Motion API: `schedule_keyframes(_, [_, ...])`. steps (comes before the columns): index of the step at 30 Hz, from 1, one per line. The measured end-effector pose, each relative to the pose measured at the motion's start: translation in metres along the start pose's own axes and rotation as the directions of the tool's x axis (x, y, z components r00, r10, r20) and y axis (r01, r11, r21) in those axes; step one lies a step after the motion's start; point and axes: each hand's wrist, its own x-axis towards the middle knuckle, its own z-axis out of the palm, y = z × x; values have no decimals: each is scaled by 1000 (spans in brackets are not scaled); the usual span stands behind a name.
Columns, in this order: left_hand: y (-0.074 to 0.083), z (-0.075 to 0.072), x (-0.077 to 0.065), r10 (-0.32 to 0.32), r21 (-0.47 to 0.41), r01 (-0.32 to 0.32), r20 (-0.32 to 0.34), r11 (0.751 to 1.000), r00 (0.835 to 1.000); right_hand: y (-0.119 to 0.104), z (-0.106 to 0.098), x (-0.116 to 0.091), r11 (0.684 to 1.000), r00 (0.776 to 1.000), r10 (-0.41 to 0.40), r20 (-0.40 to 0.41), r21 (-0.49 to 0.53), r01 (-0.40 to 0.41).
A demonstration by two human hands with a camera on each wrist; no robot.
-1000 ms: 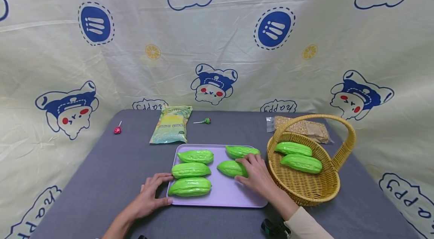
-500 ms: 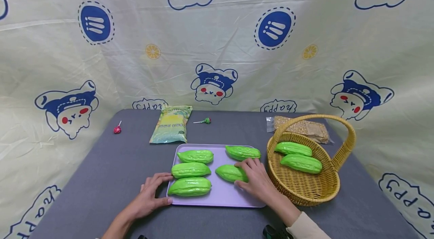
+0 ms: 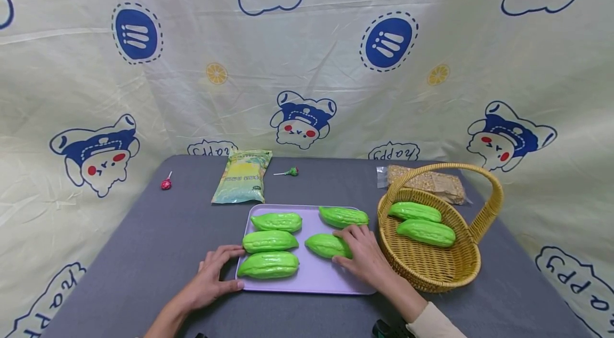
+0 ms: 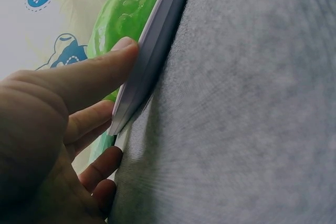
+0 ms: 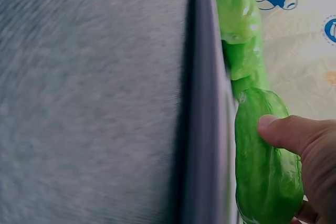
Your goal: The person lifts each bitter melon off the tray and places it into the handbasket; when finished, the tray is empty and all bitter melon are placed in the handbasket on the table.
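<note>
My right hand [image 3: 362,255] holds the right end of a green, ridged bitter melon [image 3: 322,245] lying on the lilac tray [image 3: 331,282]. In the right wrist view its thumb lies along the side of that bitter melon [image 5: 260,182]. Another bitter melon [image 3: 342,216] lies just behind. Three more line the tray's left half, the nearest bitter melon [image 3: 268,265] by the front edge. My left hand [image 3: 211,276] touches the tray's left side, thumb at the front corner and index finger farther back. The left wrist view shows the thumb against the tray's rim [image 4: 149,51].
A wicker basket [image 3: 431,279] with a tall handle stands right of the tray, holding two bitter melons [image 3: 426,233]. Behind it lies a clear bag of grains [image 3: 431,182]. A green-yellow packet [image 3: 242,178], a green lollipop [image 3: 292,171] and a red lollipop [image 3: 166,184] lie toward the back.
My right hand and the bitter melon it holds have shifted slightly toward me, away from the one behind, then stayed nearly still. The left hand has kept its place on the tray.
</note>
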Motion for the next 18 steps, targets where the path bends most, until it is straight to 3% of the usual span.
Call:
schedule_keyframes(11, [-2,1,0,4,-1,-4,-8,1000,1000,-3,-29,6,999,995,-29,-92,24,32])
schedule_keyframes(18, [-1,1,0,1,2,-1,-3,1000,1000,-2,-49,4,998,995,-7,-103,54,13])
